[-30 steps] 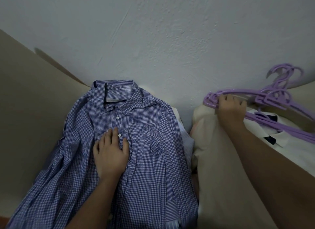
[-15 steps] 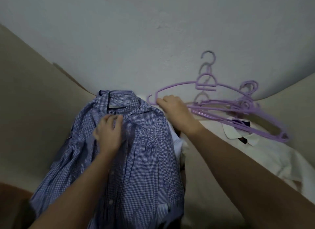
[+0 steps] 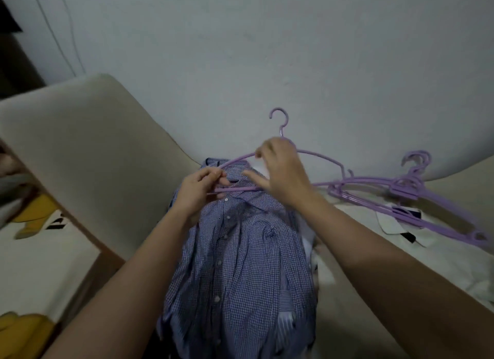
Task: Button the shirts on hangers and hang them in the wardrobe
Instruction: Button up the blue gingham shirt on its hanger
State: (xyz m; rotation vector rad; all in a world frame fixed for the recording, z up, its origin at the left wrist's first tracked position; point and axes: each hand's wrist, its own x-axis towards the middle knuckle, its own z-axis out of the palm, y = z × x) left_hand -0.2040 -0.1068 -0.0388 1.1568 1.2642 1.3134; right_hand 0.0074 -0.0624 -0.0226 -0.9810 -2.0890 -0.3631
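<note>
Two hands meet on one purple hanger in the head view, held just over the collar of a blue checked shirt. The left hand has its fingers curled, pinching the hanger's left end where the lower bar begins. The right hand grips the hanger's middle, just below the hook, thumb stretched down toward the lower bar. The hook points up against the pale wall. The shirt lies front up, collar toward the wall, on top of other folded clothes beside a beige cushion. To the right, a heap of spare purple hangers rests across a white shirt with a dark-lined collar
</note>
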